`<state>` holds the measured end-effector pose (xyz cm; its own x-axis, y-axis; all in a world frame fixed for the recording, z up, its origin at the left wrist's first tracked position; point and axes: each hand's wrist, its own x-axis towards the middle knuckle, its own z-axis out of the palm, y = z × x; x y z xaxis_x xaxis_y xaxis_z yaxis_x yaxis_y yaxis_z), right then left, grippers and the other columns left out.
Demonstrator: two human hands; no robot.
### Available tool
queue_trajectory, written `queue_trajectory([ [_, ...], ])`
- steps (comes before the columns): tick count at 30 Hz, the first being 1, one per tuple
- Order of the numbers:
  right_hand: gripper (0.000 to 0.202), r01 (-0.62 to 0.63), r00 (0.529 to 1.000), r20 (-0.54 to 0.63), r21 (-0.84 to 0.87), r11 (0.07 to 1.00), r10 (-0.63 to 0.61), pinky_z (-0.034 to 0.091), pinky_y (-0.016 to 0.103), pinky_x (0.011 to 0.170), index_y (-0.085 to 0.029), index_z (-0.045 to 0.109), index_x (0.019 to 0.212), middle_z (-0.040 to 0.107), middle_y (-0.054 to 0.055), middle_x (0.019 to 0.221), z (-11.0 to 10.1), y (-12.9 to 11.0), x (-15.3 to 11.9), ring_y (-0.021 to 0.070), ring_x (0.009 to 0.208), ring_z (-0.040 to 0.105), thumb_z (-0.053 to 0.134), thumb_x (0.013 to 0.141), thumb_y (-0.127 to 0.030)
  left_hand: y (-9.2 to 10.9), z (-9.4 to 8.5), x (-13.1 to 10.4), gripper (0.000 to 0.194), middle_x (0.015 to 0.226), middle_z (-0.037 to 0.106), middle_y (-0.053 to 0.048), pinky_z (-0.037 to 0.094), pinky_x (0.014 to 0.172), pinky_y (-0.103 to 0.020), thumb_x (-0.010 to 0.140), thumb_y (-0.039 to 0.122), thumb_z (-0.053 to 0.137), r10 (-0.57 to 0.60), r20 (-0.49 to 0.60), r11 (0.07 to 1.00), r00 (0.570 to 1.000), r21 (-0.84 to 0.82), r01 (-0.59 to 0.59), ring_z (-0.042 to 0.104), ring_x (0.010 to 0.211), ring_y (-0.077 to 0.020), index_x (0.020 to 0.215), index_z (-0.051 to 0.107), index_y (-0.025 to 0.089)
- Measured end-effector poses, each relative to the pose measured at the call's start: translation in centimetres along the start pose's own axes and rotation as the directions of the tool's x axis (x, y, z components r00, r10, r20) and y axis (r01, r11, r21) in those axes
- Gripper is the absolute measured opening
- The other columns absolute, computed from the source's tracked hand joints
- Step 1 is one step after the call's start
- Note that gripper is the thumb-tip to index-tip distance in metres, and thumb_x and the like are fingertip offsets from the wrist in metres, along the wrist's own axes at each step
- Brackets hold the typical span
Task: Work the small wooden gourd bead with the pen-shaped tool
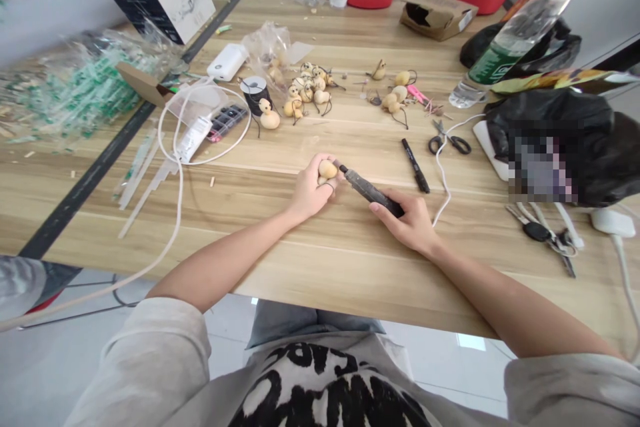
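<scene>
My left hand is closed around a small pale-yellow gourd, whose rounded end shows between the fingers. A thick, dark, stick-shaped tool lies in the grip of my right hand. Its narrow tip points at the gourd and is right beside my left fingertips; whether it touches the gourd I cannot tell. Beyond my hands sits a cluster of small gourds with dark cords and drawn marks. One more gourd stands by a spool of black cord.
Right of my hands lie a black marker, scissors, keys and a white cable. More gourds and a pink item are farther back. A water bottle leans there. Green-and-clear packets pile up left.
</scene>
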<state>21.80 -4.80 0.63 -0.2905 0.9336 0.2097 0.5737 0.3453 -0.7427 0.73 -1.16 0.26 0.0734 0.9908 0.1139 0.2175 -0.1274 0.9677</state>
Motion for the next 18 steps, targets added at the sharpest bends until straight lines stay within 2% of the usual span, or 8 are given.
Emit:
queue_trajectory([
  [4,0.037,0.023,1.000,0.014,0.004,1.000,-0.023,0.041,0.026,0.056,-0.014,0.068,0.094,0.061,0.002,0.066,-0.02,-0.09,-0.02,0.0144,0.058,0.052,0.054,0.086,-0.047,0.01,-0.03,-0.02,0.022,0.062,0.055,0.005,0.039,0.044,-0.017,0.076,0.020,0.056,-0.018,0.019,1.000,1.000,-0.018,0.019,0.050,0.044,-0.0055,0.097,0.050,0.020],
  [9,0.035,0.079,0.995,0.070,-0.018,0.997,-0.078,0.043,0.026,0.057,-0.016,0.068,0.100,0.064,0.003,0.070,-0.09,-0.06,-0.05,0.0153,0.059,0.055,0.053,0.087,-0.044,-0.63,-0.13,0.12,0.026,0.066,0.057,0.005,0.041,0.050,-0.018,0.074,0.017,0.057,0.020,0.008,0.998,1.000,0.056,-0.020,0.051,0.048,-0.0068,0.099,0.052,0.020],
  [13,0.035,0.109,0.987,0.121,-0.061,0.992,-0.101,0.045,0.027,0.060,-0.018,0.067,0.108,0.068,0.004,0.077,-0.08,-0.01,-0.11,0.0167,0.063,0.059,0.053,0.087,-0.043,-0.89,-0.15,0.19,0.026,0.069,0.058,0.003,0.042,0.053,-0.019,0.074,0.019,0.060,0.075,-0.021,0.988,0.997,0.137,-0.072,0.053,0.054,-0.0084,0.099,0.055,0.020],
  [18,0.034,0.099,0.990,0.112,-0.070,0.993,-0.090,0.045,0.027,0.059,-0.017,0.067,0.107,0.068,0.004,0.075,0.00,0.07,-0.13,0.0164,0.062,0.059,0.053,0.087,-0.042,-0.85,-0.13,0.23,0.036,0.061,0.054,0.006,0.042,0.054,-0.020,0.077,0.025,0.062,0.080,-0.008,0.991,0.997,0.103,-0.079,0.051,0.050,-0.0082,0.111,0.052,0.022],
])
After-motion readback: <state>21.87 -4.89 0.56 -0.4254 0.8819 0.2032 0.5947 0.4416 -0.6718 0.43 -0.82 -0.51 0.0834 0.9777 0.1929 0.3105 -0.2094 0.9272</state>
